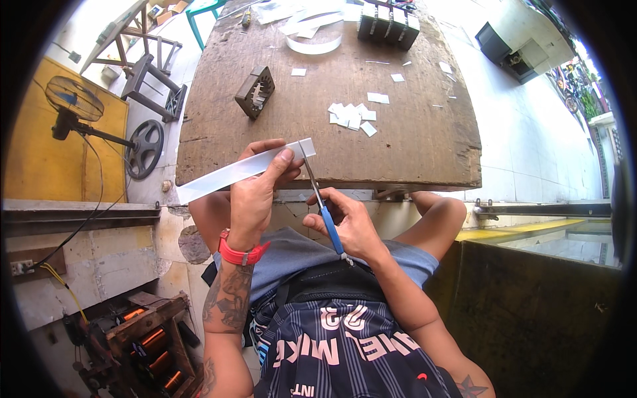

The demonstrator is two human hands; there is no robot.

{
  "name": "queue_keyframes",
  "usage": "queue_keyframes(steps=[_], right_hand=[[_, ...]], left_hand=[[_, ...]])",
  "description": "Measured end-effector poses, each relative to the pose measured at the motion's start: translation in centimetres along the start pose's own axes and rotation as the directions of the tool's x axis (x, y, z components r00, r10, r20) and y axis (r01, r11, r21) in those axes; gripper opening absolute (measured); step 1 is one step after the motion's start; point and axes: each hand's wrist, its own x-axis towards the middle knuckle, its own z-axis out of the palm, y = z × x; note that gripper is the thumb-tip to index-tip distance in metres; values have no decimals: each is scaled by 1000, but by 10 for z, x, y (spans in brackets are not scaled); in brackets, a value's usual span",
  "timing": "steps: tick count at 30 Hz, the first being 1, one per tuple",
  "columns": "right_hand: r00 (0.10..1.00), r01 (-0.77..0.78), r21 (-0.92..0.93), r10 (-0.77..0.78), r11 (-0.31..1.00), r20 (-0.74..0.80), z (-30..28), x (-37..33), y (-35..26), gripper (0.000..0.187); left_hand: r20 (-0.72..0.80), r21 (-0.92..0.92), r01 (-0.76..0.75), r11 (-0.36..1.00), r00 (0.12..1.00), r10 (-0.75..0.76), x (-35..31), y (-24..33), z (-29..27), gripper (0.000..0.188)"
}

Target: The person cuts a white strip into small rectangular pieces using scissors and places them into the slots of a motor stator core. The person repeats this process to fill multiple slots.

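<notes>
Pinched between the thumb and fingers of my left hand [255, 199] is a long white strip [215, 180] of thin sheet material, its free tail slanting down to the left. My right hand [352, 229] grips blue-handled scissors [330, 231]. Their blades point up and reach across the strip near its right end, just past my left fingertips. Whether the blades have cut through cannot be told. Beyond my hands, small white cut pieces [352, 115] lie in a loose pile on the wooden table [411, 159]. A brown block with a slotted round opening, like a motor stator core [256, 92], stands left of them.
A dark block-like stack [388, 25] and a curved white strip [314, 46] lie at the table's far end. On the left are a standing fan [75, 99] and a wooden stool [156, 86]. A winding machine with orange coils [152, 345] sits low left.
</notes>
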Motion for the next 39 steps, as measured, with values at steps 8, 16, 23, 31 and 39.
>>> queue_keyframes(steps=[8, 16, 23, 31, 39], right_hand=[[1000, 25, -17, -25, 1000, 1, -1, 2, -2, 41], [999, -41, 122, 42, 992, 0, 4, 4, 6, 37], [999, 34, 23, -33, 999, -18, -2, -1, 5, 44], [1000, 23, 30, -23, 999, -18, 2, 5, 4, 63], [999, 26, 29, -25, 999, -20, 2, 5, 4, 60]], left_hand=[[17, -1, -3, 1000, 1000, 3, 0, 0, -1, 32], [1, 16, 2, 1000, 1000, -2, 1, -1, -1, 33], [-9, -95, 27, 995, 1000, -28, 2, 9, -5, 32], [13, 17, 15, 1000, 1000, -15, 1, 0, -2, 34], [22, 3, 15, 1000, 1000, -15, 2, -1, -3, 33]])
